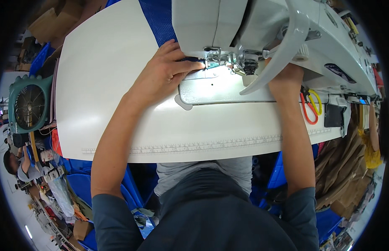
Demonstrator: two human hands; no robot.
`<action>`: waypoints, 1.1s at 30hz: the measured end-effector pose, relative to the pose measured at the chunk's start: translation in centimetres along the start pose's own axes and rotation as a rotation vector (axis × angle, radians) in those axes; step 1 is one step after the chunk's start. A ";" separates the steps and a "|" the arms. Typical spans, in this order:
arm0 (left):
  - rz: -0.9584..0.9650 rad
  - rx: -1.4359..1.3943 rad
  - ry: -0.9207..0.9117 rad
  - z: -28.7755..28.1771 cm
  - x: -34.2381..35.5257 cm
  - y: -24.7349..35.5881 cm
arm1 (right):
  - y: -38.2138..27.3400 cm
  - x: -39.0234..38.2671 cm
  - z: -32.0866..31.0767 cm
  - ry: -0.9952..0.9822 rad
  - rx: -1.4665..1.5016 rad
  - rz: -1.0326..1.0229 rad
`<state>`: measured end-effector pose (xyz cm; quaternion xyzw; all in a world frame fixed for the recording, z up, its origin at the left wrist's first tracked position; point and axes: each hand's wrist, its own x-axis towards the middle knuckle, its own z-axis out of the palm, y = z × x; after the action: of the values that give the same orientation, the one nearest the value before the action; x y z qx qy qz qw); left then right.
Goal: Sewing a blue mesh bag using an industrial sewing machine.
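A white sewing machine (203, 25) stands over the table, its lit needle area just beyond the tips of my left hand (165, 71). That hand is closed on the edge of a strip of blue mesh fabric (157, 19), with the forefinger and thumb close to the presser foot (211, 62). From there the fabric runs away toward the far edge, partly behind the machine head. My right hand (288, 77) reaches under the machine's arm, behind a curved white lever (282, 54). Its fingers are hidden there.
Scissors with red and yellow handles (309, 108) lie right of my right wrist, beside a dark flat object (333, 116). A ruler strip (194, 148) runs along the near edge of the white table (94, 83). A green fan (30, 104) stands left; other people work farther off.
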<state>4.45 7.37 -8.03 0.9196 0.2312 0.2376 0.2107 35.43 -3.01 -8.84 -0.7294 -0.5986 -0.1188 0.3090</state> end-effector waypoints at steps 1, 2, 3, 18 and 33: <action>0.000 -0.013 -0.007 -0.1 0.0 -0.1 | -0.6 -0.1 -0.4 0.005 0.183 0.024; 0.003 -0.013 -0.006 -0.1 0.1 0.0 | -1.0 -0.2 -0.9 0.011 0.362 0.049; 0.009 0.018 0.005 -0.2 0.2 0.2 | -1.6 -0.3 -1.2 0.013 0.361 0.049; 0.023 0.034 0.053 -0.4 0.6 0.5 | -1.9 -0.6 -2.0 -0.050 0.542 -0.047; 0.030 0.086 0.064 0.2 0.4 -0.3 | -2.1 -1.8 -3.2 -0.019 0.444 0.034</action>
<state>4.80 7.74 -8.20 0.9231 0.2339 0.2599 0.1601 33.60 -6.17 -6.72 -0.6546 -0.6006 0.0283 0.4583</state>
